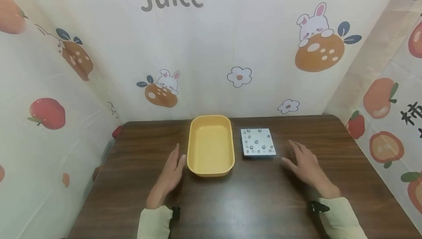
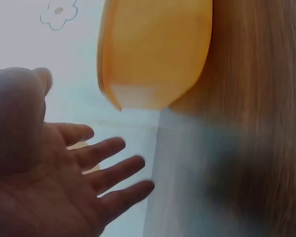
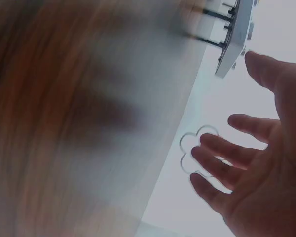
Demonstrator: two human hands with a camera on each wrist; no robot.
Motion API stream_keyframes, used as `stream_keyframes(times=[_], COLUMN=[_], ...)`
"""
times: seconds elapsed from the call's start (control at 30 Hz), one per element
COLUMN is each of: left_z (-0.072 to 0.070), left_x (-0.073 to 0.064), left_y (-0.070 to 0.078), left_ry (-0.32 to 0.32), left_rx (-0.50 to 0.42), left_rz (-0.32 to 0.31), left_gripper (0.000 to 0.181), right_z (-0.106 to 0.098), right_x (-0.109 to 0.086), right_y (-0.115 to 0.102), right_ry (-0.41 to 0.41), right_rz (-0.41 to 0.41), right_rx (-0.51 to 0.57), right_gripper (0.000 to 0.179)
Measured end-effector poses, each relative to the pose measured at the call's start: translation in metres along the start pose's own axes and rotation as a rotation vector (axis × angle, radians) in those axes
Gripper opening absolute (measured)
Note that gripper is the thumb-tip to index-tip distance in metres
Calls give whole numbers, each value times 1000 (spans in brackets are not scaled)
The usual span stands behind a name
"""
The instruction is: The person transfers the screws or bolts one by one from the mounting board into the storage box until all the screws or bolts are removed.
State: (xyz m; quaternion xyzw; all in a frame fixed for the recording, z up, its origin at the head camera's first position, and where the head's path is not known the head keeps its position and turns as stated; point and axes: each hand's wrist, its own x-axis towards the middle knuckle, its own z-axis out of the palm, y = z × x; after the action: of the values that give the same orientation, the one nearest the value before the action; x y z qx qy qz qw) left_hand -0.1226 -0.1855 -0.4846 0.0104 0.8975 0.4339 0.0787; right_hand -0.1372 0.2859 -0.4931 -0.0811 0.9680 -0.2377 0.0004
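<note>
A yellow rectangular tray (image 1: 211,147) with rounded corners and nothing in it stands near the table's back edge. To its right is a white square board (image 1: 258,142) with several small metal nuts or bolt heads on top; the right wrist view shows the board (image 3: 235,37) raised on thin legs. Just left of the tray, my left hand (image 1: 170,173) has its fingers spread, holding nothing. Right of the board, my right hand (image 1: 304,165) is likewise spread, with its thumb toward the board and nothing in its grasp.
The dark wooden table (image 1: 224,209) reaches back to a white curtain (image 1: 211,48) printed with fruit, rabbits and flowers. More of that cloth hangs along both sides. Each wrist carries a black strap beside a pale sleeve (image 1: 155,222).
</note>
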Motion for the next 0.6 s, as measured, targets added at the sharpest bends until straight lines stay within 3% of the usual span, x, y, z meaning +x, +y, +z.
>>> stream_keyframes(times=[0.4,0.6], left_z=[20,27], left_x=[-2,-3], left_y=[22,26], left_ry=[260,308], left_rx=[-52,-76], left_rz=[13,-14], left_gripper=[53,52], right_z=[3,8], right_x=[5,9], right_y=[-28,-35], right_ry=[136,164], right_rz=[-56,-73], right_rx=[53,54], right_gripper=[41,35])
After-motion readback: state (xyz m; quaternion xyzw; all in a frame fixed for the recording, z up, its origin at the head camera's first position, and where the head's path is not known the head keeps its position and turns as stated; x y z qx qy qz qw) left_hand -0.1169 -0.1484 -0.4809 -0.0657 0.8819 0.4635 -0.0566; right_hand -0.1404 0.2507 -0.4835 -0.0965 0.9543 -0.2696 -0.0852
